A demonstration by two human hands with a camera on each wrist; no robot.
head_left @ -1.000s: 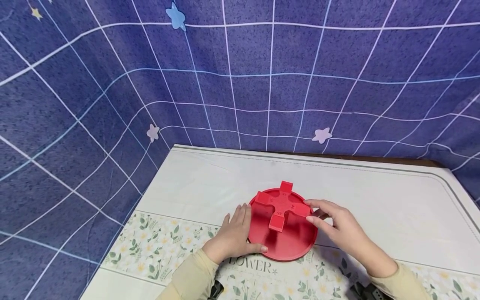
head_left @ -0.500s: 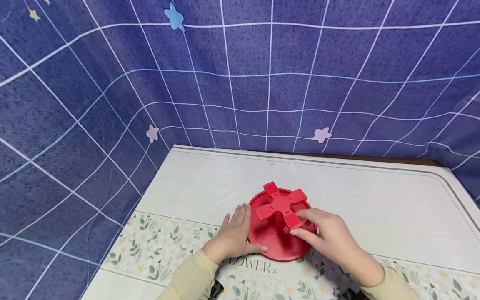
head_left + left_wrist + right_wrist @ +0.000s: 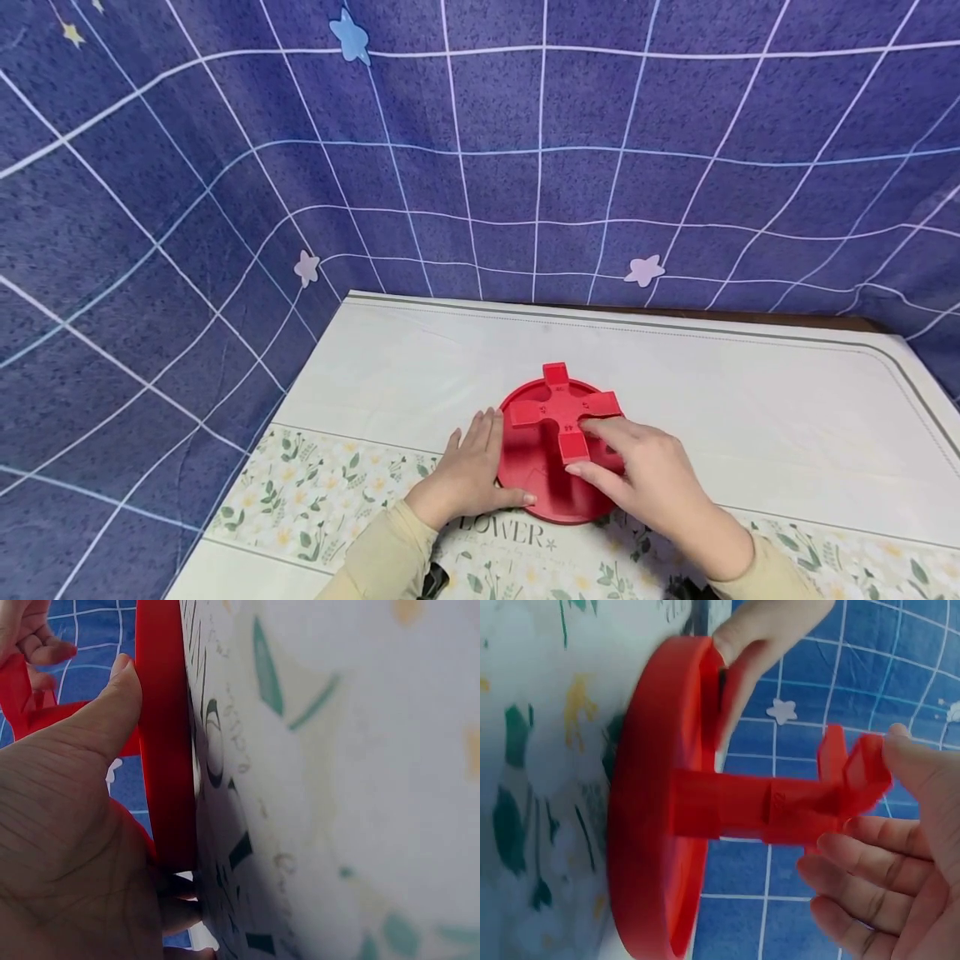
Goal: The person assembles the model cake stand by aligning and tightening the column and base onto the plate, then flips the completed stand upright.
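Observation:
A red round base (image 3: 562, 502) with a raised rim lies on the table. From its middle rises a short red post (image 3: 742, 808), topped by a red cross-shaped piece (image 3: 562, 408) with upturned arm ends. My left hand (image 3: 468, 471) rests against the base's left side, fingers straight and thumb spread along the near rim. In the left wrist view that thumb (image 3: 120, 694) lies by the rim. My right hand (image 3: 656, 475) pinches the cross's near arm between thumb and index finger. Its other fingers (image 3: 870, 900) hang loosely below the cross in the right wrist view.
A white tablecloth (image 3: 420, 358) with a flowered band (image 3: 300, 492) and printed lettering covers the table. Behind and to the left hangs a blue curtain (image 3: 420, 192) with a grid and stars.
The cross has turned clockwise, its right arm swinging to the near side. My right hand has moved left and nearer along with it. The left hand and the base stay in place.

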